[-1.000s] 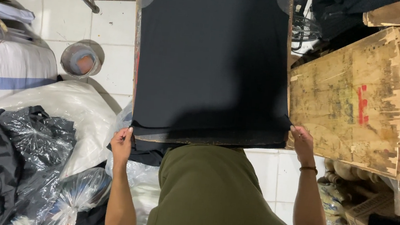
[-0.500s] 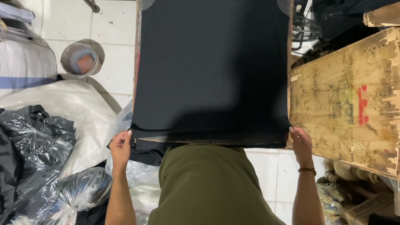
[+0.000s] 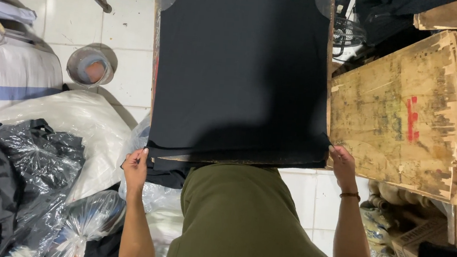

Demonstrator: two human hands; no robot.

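Observation:
A black garment [image 3: 240, 68] lies stretched flat over a narrow wooden board [image 3: 220, 159] in front of me. My left hand [image 3: 136, 167] pinches the fabric's near left corner, just below the board's edge. My right hand [image 3: 341, 159], with a thin bracelet on the wrist, grips the near right corner of the fabric at the board's side. My olive-green shirt hides the near middle of the board.
A worn plywood sheet [image 3: 402, 117] leans at the right. Clear plastic bags with dark clothes [image 3: 22, 181] pile up at the left on white floor tiles. A small round tin [image 3: 90, 66] stands on the floor. A fan [image 3: 347, 28] sits at the back right.
Both hands have stayed at the near corners of the black fabric; the right hand has shifted slightly up along the edge. The fabric looks much the same.

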